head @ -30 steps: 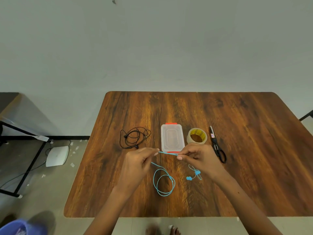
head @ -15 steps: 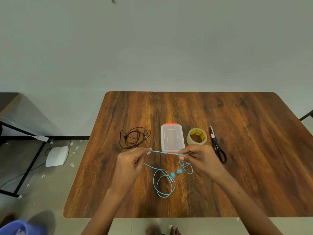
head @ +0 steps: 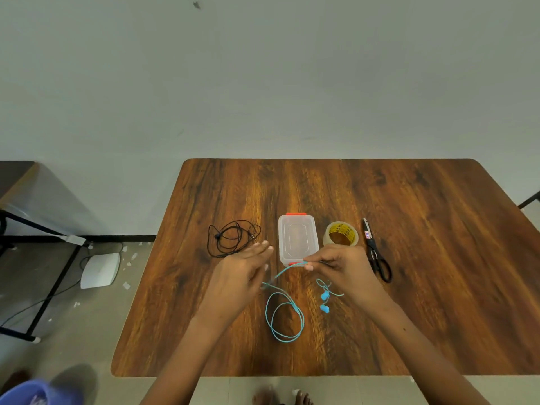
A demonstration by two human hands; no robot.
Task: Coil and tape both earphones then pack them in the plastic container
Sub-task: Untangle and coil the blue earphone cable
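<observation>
A blue earphone cable [head: 285, 320] lies in loose loops on the wooden table [head: 409, 258], its two earbuds [head: 324, 301] beside the loops. My right hand [head: 342, 267] pinches a stretch of this cable just in front of the closed clear plastic container [head: 298, 239] with red clips. My left hand [head: 241, 276] hovers with straight fingers left of the cable, which runs past its palm. A black earphone [head: 232, 238] lies tangled left of the container.
A roll of clear tape [head: 340, 238] sits right of the container, and black scissors [head: 377, 254] lie right of the tape. On the floor to the left are a white device [head: 100, 270] and a black metal frame [head: 41, 293].
My left hand has let go of the blue cable and straightened its fingers. The taut stretch between my hands has gone slack, and the earbuds have dropped lower on the table.
</observation>
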